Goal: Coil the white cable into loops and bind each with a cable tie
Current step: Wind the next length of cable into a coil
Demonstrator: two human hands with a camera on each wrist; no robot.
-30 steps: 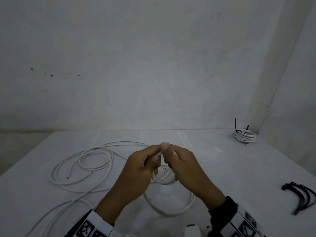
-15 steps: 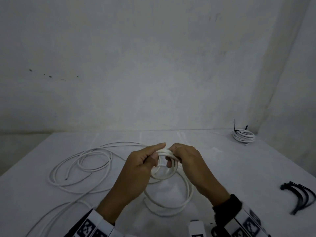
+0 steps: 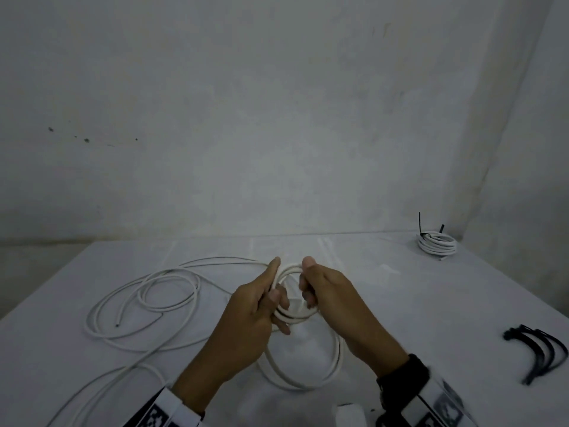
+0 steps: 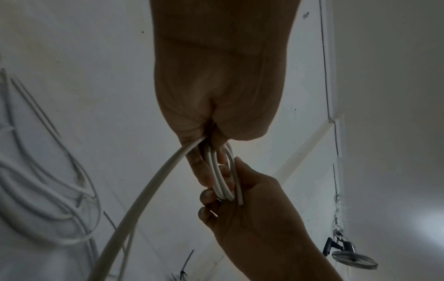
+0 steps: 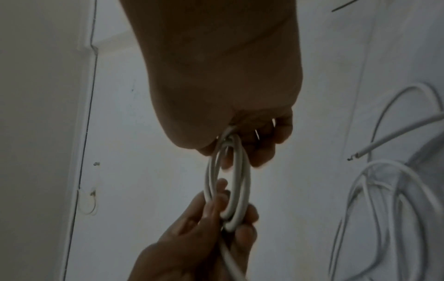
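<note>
A small coil of white cable (image 3: pixel 291 269) is held upright above the table between both hands. My left hand (image 3: pixel 261 303) grips its left side, fingers curled round the strands (image 4: pixel 221 176). My right hand (image 3: pixel 320 291) grips the right side of the coil (image 5: pixel 230 182). From the coil a wider loop (image 3: pixel 323 374) hangs down to the table. The rest of the white cable (image 3: pixel 147 303) lies in loose rings at the left, its cut end (image 3: pixel 118 325) showing. A bunch of black cable ties (image 3: pixel 535 349) lies at the right.
A finished white coil bound with a black tie (image 3: pixel 435 245) sits at the far right corner of the white table (image 3: pixel 400 303). A wall stands close behind. A small white object (image 3: pixel 351 416) lies at the near edge.
The hands have drawn apart from a fingertip pinch. The small coil has opened into a round ring between them, and the loop below has grown wider.
</note>
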